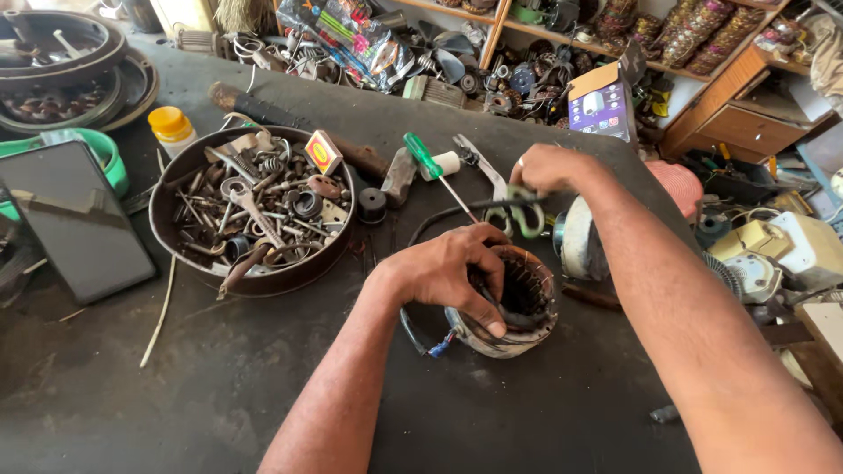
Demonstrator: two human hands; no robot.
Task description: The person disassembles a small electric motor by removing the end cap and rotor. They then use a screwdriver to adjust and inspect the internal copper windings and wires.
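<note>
A: Where is the stator (pixel 514 303), and how is it held?

B: Centre of the frame, slightly right, standing on the dark worktop (pixel 263 386) with its bore facing up. The left hand (pixel 452 272) is curled over the near rim, fingers pressed against the core and thumb down the outer wall. A black lead (pixel 439 219) runs off to its upper left, and blue-tipped wires (pixel 439 347) show at its lower left.

A: And the right hand (pixel 549 168)?

B: Just above the stator in the frame, closed on green-handled scissors (pixel 520 211), blades pointing left at the black lead. Whether the blades touch the lead cannot be told.

A: How should this step be done well?

B: In my judgement, keep the left hand bearing down so the core cannot rock, and keep its fingertips clear of the blades. Present only the lead to the scissors; the windings inside the bore look fine enough to nick. Cut square, in one closure.

A: Anything nearby to mind?

B: The green-handled screwdriver (pixel 432 167) and the pliers (pixel 481 167) lie just above the hands. The round tray of spanners and springs (pixel 250 206) sits at left centre, well apart; a yellow-capped bottle (pixel 171 127) stands at its upper left. A white motor housing (pixel 581 239) lies just right of the stator; avoid knocking it with the right forearm
</note>
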